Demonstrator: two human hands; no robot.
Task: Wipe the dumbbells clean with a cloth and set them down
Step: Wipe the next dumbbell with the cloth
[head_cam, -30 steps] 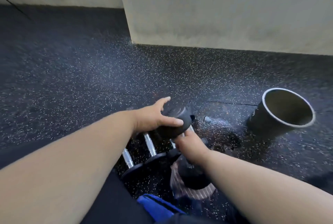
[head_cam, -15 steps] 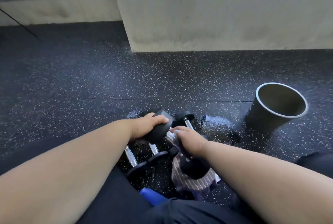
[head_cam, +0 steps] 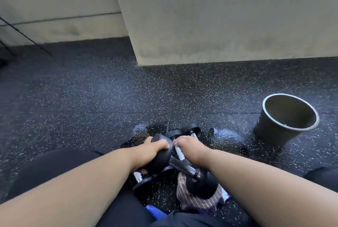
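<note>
Left hand (head_cam: pixel 152 151) fingers curled over dumbbell (head_cam: pixel 182 167) far head, right hand (head_cam: pixel 192 149) grips handle; axis near-far, cloth (head_cam: pixel 184 193) under near head.

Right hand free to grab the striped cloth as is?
Probably not: the right hand looks occupied on the dumbbell handle, and that dumbbell's black head sits on the striped cloth.

Both forearms bare to the frame edge; no sleeves, watch or rings visible. Black trousers (head_cam: pixel 60 164) cover the legs. Hands ungloved.
</note>
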